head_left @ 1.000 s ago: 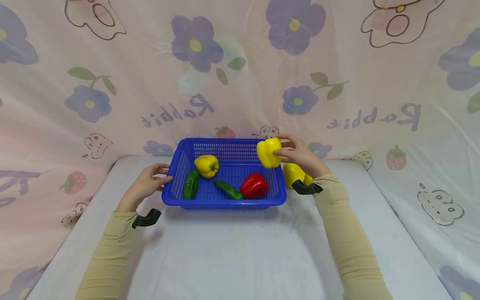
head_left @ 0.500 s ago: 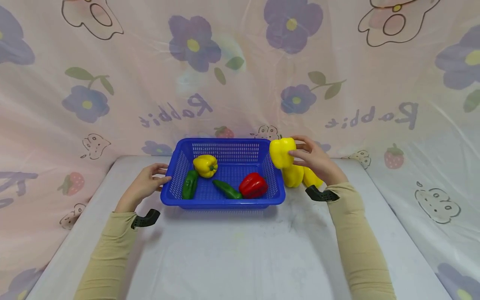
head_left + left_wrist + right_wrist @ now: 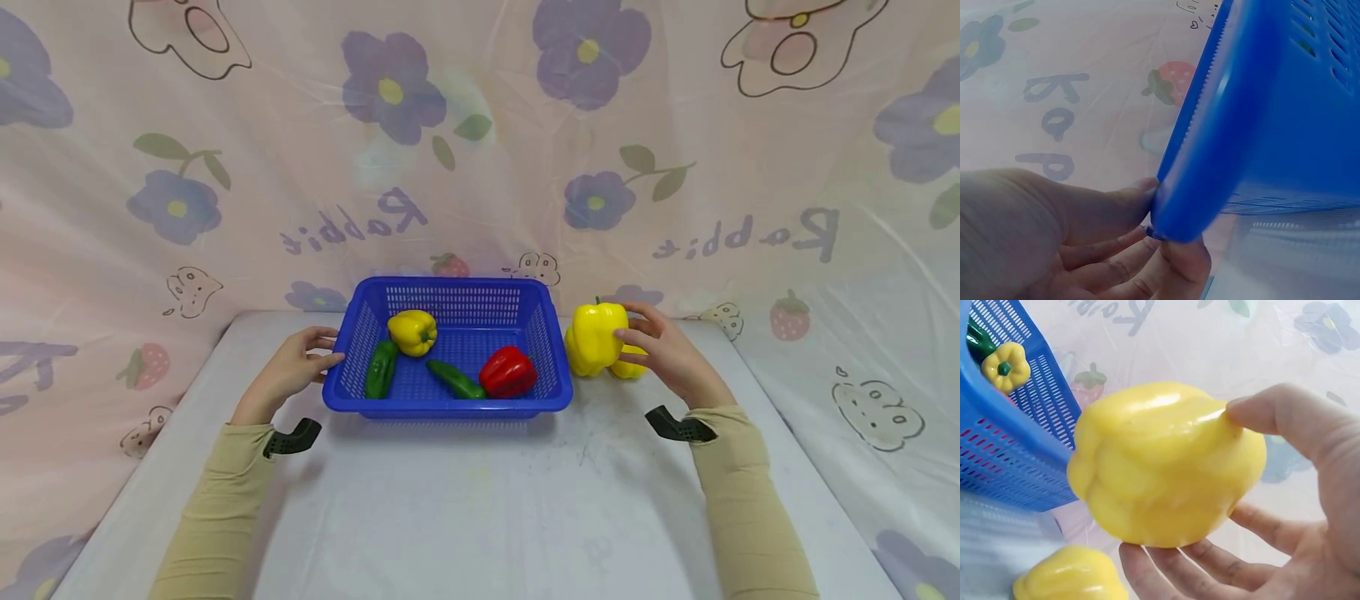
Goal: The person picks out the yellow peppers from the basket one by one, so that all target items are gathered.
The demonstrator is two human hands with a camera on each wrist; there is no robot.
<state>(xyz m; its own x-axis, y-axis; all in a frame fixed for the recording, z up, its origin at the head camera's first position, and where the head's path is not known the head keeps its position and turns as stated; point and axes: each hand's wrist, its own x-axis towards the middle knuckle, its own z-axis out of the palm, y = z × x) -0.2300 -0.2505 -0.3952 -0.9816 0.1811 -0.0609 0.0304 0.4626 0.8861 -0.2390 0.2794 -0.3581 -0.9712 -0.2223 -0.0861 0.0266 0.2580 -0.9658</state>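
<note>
My left hand (image 3: 288, 372) pinches the left rim of a blue plastic basket (image 3: 450, 405); in the left wrist view, the thumb and curled fingers meet at the basket's edge. Just right of the basket, my right hand (image 3: 667, 350) grips a yellow bell pepper (image 3: 600, 325), stem up in the head view. The right wrist view shows the thumb on one side of this pepper and the fingertips on the other. Behind and below it, another yellow bell pepper (image 3: 630, 367) shows partly on the table; the held one hides more yellow there.
Inside the basket lie a yellow bell pepper (image 3: 412, 332), a red bell pepper (image 3: 508, 372), a dark green pepper (image 3: 381, 369) and a slim green chili pepper (image 3: 455, 379). A printed curtain (image 3: 480, 192) hangs right behind the white table (image 3: 465, 508).
My right hand has carried the yellow bell pepper from over the basket's right rim rightward and down, beside the basket. My left hand has stayed on the rim.
</note>
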